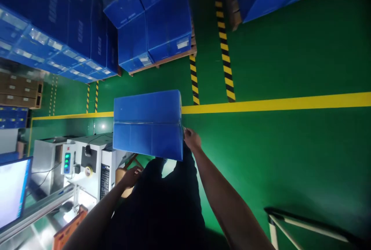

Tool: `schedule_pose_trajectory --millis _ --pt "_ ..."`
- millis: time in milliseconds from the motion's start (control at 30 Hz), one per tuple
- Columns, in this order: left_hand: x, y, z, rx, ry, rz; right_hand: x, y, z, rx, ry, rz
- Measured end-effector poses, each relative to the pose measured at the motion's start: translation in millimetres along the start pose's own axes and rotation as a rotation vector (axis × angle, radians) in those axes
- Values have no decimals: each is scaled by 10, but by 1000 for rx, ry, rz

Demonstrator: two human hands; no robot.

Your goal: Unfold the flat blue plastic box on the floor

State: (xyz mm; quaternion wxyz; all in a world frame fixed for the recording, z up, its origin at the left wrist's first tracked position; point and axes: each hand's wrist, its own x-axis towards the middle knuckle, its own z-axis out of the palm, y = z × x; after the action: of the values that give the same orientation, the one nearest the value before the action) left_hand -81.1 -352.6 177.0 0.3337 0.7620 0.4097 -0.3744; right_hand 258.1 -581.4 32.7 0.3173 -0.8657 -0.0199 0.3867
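Two bare hands show. The right hand [192, 139] has its fingers bent at the right end of one blue box [147, 124]; whether they pinch the cardboard, I cannot tell. The left hand [131, 176] is below the box's lower left edge, apart from it and beside the person's dark-clothed leg, its fingers bent; how tightly they close is unclear.

The box lies ahead of the person's legs, with one lengthwise seam across its top, and covers part of the one long yellow line [275, 102] on the green floor [290, 153]. Just beyond, to its right, run two black-and-yellow striped strips [226, 62].

To the left, one white surface [87, 186] carries one tape roll [88, 171] near one control panel [67, 160] with three green lights. One monitor [13, 192] stands at the left edge.

Farther off, one wooden pallet [176, 55] bears four visible blue cartons [169, 22], two over two. Larger blue stacks [78, 29] rise to its left, too many to count.
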Motion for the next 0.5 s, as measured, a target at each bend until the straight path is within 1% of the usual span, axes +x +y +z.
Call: schedule_pose_trajectory --millis 100,200,333,400,500 --pt "-22 137 61 -29 -1 -10 224 -203 -45 24 5 -2" --pt "-34 255 118 -59 -20 4 348 -358 -119 9 1 12" --pt "-38 328 155 -84 -17 19 366 -446 -204 -61 -35 25" --pt "-44 327 147 -95 -15 16 346 -475 -224 -106 -50 28" --pt "-67 292 106 -68 -21 -29 337 -527 -243 -173 -63 34"
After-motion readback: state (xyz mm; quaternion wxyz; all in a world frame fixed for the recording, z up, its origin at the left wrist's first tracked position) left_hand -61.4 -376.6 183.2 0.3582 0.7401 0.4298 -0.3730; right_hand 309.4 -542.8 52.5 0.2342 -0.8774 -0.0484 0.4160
